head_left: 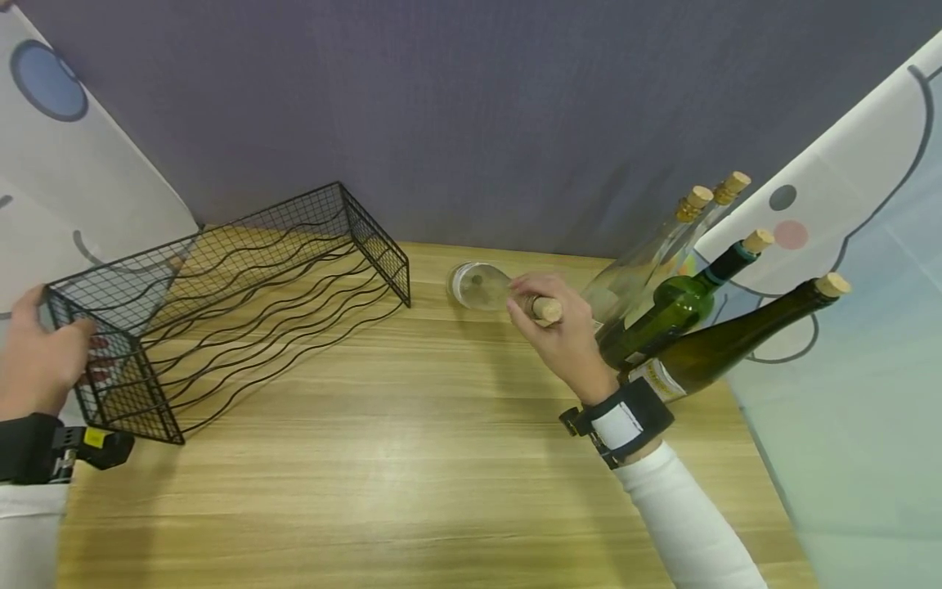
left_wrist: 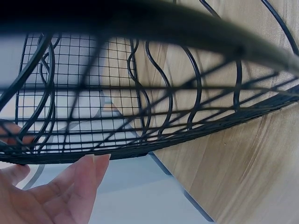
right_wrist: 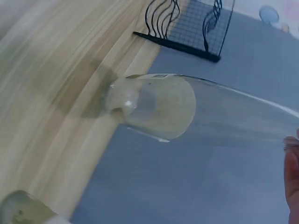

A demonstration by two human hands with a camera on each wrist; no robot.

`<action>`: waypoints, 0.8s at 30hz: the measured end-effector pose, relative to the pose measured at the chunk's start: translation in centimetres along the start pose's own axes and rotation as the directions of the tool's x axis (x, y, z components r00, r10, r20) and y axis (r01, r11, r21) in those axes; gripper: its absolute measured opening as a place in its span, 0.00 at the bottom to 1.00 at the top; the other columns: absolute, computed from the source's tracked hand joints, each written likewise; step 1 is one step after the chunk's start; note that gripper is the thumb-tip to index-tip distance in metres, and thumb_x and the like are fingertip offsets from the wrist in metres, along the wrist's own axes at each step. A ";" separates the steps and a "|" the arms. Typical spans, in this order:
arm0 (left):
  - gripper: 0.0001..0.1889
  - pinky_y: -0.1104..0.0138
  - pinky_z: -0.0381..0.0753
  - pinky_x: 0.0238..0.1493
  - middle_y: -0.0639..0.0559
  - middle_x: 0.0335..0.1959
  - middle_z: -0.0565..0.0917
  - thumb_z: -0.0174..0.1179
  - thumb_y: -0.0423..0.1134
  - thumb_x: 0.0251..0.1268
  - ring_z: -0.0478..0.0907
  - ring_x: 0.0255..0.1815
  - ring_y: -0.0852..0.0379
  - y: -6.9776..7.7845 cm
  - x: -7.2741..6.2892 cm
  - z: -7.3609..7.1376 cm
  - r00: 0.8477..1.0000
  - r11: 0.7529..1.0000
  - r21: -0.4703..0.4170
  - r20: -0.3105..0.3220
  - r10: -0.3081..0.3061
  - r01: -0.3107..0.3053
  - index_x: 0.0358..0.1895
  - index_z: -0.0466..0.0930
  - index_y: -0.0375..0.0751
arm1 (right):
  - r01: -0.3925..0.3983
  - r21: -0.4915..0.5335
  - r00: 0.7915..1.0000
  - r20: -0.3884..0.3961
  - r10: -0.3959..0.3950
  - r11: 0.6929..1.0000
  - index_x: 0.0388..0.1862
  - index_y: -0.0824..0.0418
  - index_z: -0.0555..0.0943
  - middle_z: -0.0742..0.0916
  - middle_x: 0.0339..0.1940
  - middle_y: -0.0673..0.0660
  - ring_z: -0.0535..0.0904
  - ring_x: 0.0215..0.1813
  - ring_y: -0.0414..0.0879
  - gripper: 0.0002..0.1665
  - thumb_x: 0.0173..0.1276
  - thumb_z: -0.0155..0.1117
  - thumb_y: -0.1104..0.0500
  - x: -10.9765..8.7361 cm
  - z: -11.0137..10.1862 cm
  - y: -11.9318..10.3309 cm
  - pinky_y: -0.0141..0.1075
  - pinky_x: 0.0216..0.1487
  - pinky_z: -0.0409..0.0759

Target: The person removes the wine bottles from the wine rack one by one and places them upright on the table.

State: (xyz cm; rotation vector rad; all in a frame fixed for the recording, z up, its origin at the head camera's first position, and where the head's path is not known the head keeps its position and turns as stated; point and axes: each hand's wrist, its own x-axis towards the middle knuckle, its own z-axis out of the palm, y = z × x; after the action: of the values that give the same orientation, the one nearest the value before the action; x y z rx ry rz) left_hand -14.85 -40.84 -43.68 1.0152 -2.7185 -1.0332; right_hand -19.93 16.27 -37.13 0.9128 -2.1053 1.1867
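A black wire wine rack [head_left: 371,245] with wavy rods stands on the left of the wooden table. My left hand [head_left: 47,360] grips its left end, thumb and fingers on either side of the mesh. In the left wrist view, the fingers [left_wrist: 84,182] lie against the rack's edge. My right hand [head_left: 562,331] holds a clear glass bottle [head_left: 482,286] by the neck, its cork showing above the fingers. The bottle leans, its base toward the back of the table. Whether that base [right_wrist: 126,98] touches the wood I cannot tell.
Right of my right hand stand two clear corked bottles [head_left: 648,258], a green corked bottle [head_left: 673,311] and an olive-brown corked bottle [head_left: 714,348]. A grey panel [head_left: 471,123] closes off the back of the table [head_left: 412,458]. Printed white sheets flank both sides.
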 end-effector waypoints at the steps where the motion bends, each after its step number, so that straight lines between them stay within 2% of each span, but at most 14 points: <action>1: 0.37 0.42 0.83 0.36 0.17 0.72 0.52 0.31 0.38 0.73 0.76 0.38 0.36 -0.2 0.2 0.0 1.000 1.000 -0.019 0.007 -0.005 0.005 0.80 0.24 0.53 | 0.043 -0.032 0.999 0.012 -0.043 0.999 0.41 0.69 0.82 0.87 0.40 0.64 0.83 0.46 0.55 0.11 0.58 0.70 0.70 0.1 0.2 -0.2 0.36 0.53 0.81; 3: 0.38 0.48 0.81 0.24 0.16 0.66 0.59 0.32 0.39 0.74 0.74 0.24 0.50 -0.7 0.7 0.3 1.000 1.000 -0.025 0.005 0.009 -0.009 0.79 0.22 0.57 | 0.101 -0.067 0.995 0.024 -0.100 0.993 0.42 0.68 0.82 0.87 0.38 0.64 0.82 0.43 0.54 0.12 0.59 0.71 0.65 0.2 0.6 -0.4 0.38 0.49 0.82; 6: 0.38 0.47 0.80 0.23 0.17 0.65 0.61 0.31 0.40 0.75 0.71 0.20 0.54 -0.9 0.9 0.4 1.000 1.000 -0.020 0.001 0.005 -0.005 0.78 0.19 0.57 | 0.124 -0.072 0.992 0.009 -0.123 0.990 0.41 0.68 0.83 0.87 0.39 0.64 0.82 0.42 0.54 0.17 0.61 0.70 0.55 0.2 1.1 -0.4 0.38 0.46 0.82; 7: 0.38 0.45 0.80 0.26 0.18 0.71 0.56 0.32 0.40 0.75 0.73 0.25 0.48 -0.7 0.7 0.3 1.000 1.000 -0.027 0.004 0.000 0.000 0.79 0.20 0.56 | 0.117 -0.059 0.993 0.000 -0.117 0.991 0.40 0.68 0.83 0.87 0.40 0.64 0.82 0.43 0.54 0.19 0.63 0.69 0.52 0.2 1.3 -0.3 0.37 0.46 0.82; 9: 0.37 0.37 0.79 0.44 0.22 0.77 0.45 0.31 0.39 0.74 0.76 0.43 0.34 -0.1 0.2 0.1 1.000 1.000 -0.012 0.002 -0.006 0.006 0.80 0.22 0.51 | 0.094 -0.017 0.995 -0.022 -0.095 0.995 0.34 0.68 0.84 0.87 0.42 0.66 0.83 0.46 0.57 0.24 0.66 0.64 0.45 0.1 1.7 0.0 0.38 0.49 0.81; 10: 0.37 0.34 0.75 0.53 0.25 0.78 0.41 0.31 0.38 0.73 0.71 0.55 0.26 0.3 -0.2 -0.1 1.000 1.000 -0.020 0.006 -0.010 0.010 0.80 0.23 0.49 | 0.074 0.013 0.997 -0.031 -0.074 0.997 0.31 0.68 0.83 0.88 0.42 0.67 0.83 0.48 0.58 0.27 0.68 0.61 0.43 0.1 1.8 0.1 0.37 0.52 0.81; 12: 0.37 0.29 0.61 0.65 0.29 0.79 0.33 0.31 0.37 0.73 0.50 0.72 0.20 1.1 -1.0 -0.5 1.000 0.999 -0.036 0.016 -0.010 0.010 0.79 0.23 0.44 | 0.011 0.127 0.999 -0.035 -0.007 0.992 0.27 0.70 0.79 0.87 0.40 0.69 0.83 0.50 0.60 0.34 0.70 0.57 0.38 -0.1 2.1 0.3 0.38 0.57 0.80; 14: 0.37 0.29 0.48 0.71 0.32 0.80 0.30 0.30 0.37 0.73 0.37 0.78 0.24 1.5 -1.4 -0.6 1.000 0.999 -0.037 0.018 -0.010 0.011 0.79 0.23 0.43 | -0.059 0.240 0.997 -0.033 0.069 0.969 0.26 0.74 0.76 0.86 0.36 0.71 0.84 0.51 0.57 0.40 0.71 0.53 0.34 -0.2 2.3 0.3 0.38 0.60 0.80; 16: 0.37 0.29 0.48 0.71 0.32 0.80 0.30 0.30 0.37 0.73 0.37 0.78 0.24 1.7 -1.7 -0.6 1.000 0.999 -0.039 0.017 -0.008 0.009 0.79 0.23 0.43 | -0.123 0.334 0.990 -0.026 0.140 0.934 0.27 0.76 0.73 0.84 0.32 0.73 0.85 0.51 0.55 0.44 0.69 0.53 0.32 -0.3 2.4 0.4 0.38 0.61 0.81; 17: 0.36 0.31 0.58 0.69 0.26 0.79 0.35 0.30 0.37 0.73 0.51 0.75 0.24 1.7 -1.7 -0.5 1.000 1.000 -0.031 0.015 -0.004 0.005 0.79 0.23 0.45 | -0.146 0.366 0.986 -0.023 0.166 0.919 0.28 0.77 0.73 0.83 0.30 0.73 0.85 0.50 0.54 0.44 0.69 0.54 0.32 -0.3 2.4 0.4 0.37 0.60 0.81; 19: 0.37 0.40 0.78 0.57 0.20 0.75 0.46 0.30 0.37 0.74 0.75 0.55 0.29 1.6 -1.7 -0.4 1.000 0.999 -0.036 0.018 0.003 -0.002 0.79 0.22 0.47 | -0.170 0.371 0.981 -0.026 0.193 0.913 0.29 0.77 0.74 0.83 0.30 0.73 0.85 0.49 0.52 0.44 0.68 0.56 0.32 -0.3 2.4 0.4 0.36 0.59 0.82; 21: 0.37 0.50 0.85 0.34 0.17 0.70 0.53 0.30 0.37 0.74 0.77 0.38 0.36 1.4 -1.6 -0.4 1.000 0.999 -0.035 0.017 0.005 -0.005 0.79 0.22 0.48 | -0.173 0.352 0.981 -0.024 0.194 0.920 0.29 0.76 0.75 0.83 0.30 0.72 0.85 0.48 0.54 0.42 0.69 0.56 0.33 -0.2 2.4 0.5 0.35 0.58 0.82; 22: 0.37 0.55 0.83 0.26 0.15 0.67 0.58 0.30 0.37 0.74 0.76 0.28 0.45 1.4 -1.5 -0.4 1.000 0.999 -0.032 0.019 0.009 -0.008 0.79 0.21 0.48 | -0.168 0.341 0.982 -0.022 0.186 0.925 0.30 0.76 0.75 0.84 0.31 0.72 0.85 0.48 0.55 0.41 0.69 0.56 0.34 -0.2 2.4 0.5 0.35 0.58 0.82; 24: 0.37 0.60 0.77 0.19 0.15 0.65 0.60 0.30 0.37 0.74 0.70 0.20 0.53 1.4 -1.6 -0.4 1.000 1.000 -0.030 0.021 0.010 -0.009 0.79 0.21 0.46 | -0.154 0.327 0.986 -0.018 0.169 0.932 0.30 0.75 0.76 0.84 0.31 0.70 0.84 0.48 0.55 0.40 0.70 0.55 0.35 -0.2 2.4 0.5 0.35 0.58 0.81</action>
State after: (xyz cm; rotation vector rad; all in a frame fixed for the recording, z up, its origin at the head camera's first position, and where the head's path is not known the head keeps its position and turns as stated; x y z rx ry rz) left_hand -14.30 -39.32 -42.21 0.9919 -2.7130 -1.0855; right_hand -20.45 14.38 -38.66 0.8538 -2.0130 1.6617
